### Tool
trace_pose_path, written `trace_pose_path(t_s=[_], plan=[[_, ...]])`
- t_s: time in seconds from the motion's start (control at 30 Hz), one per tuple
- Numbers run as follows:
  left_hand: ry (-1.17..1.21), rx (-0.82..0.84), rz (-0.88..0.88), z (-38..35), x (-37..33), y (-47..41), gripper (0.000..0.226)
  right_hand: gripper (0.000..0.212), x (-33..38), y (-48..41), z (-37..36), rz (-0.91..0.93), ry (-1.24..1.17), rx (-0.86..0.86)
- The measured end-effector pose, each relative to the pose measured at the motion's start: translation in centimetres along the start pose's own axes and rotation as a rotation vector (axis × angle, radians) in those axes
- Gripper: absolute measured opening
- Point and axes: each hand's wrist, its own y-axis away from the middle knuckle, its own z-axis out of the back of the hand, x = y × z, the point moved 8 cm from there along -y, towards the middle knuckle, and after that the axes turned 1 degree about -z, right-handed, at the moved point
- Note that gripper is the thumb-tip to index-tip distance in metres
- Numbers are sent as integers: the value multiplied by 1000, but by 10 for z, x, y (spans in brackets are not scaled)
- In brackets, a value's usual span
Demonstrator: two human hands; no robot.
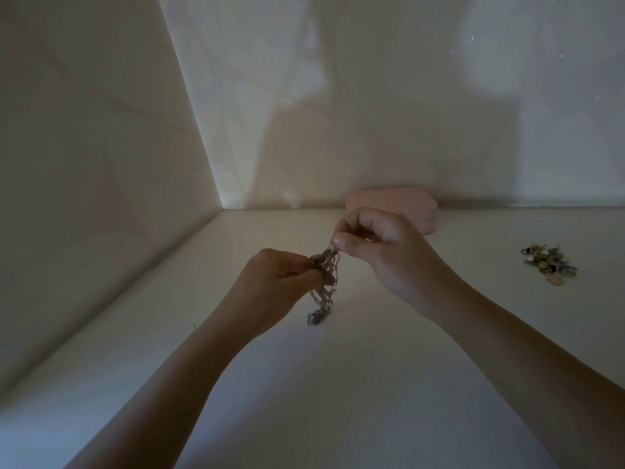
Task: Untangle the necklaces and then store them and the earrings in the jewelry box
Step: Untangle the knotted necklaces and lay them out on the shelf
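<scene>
A tangled clump of thin metal necklaces (323,289) hangs between my two hands above the white table (372,384), its lowest loops near or on the surface. My left hand (277,282) pinches the clump's left side. Higher and to the right, my right hand (378,248) pinches its top strands between thumb and forefinger. A pink jewelry box (419,206), lid closed, stands at the back against the wall, partly hidden behind my right hand. A small pile of earrings (549,265) lies on the table at the right.
White walls close off the table at the left (101,164) and at the back (406,96), meeting in a corner. The light is dim, with shadows on the back wall.
</scene>
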Motion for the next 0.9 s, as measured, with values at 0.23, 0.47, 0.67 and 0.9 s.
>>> trace_pose_path(t_s=[0.23, 0.47, 0.67, 0.9], plan=[[519, 118, -39, -11, -21, 7, 30, 12, 4, 0, 2, 60, -34, 22], [262, -140, -26, 6, -8, 3, 3, 21, -7, -1, -3, -13, 7, 25], [908, 77, 131, -10, -5, -1, 10, 10, -14, 2, -12, -253, -510, 189], [1026, 97, 194, -13, -4, 0, 9, 21, -13, 8, -8, -229, -13, 351]])
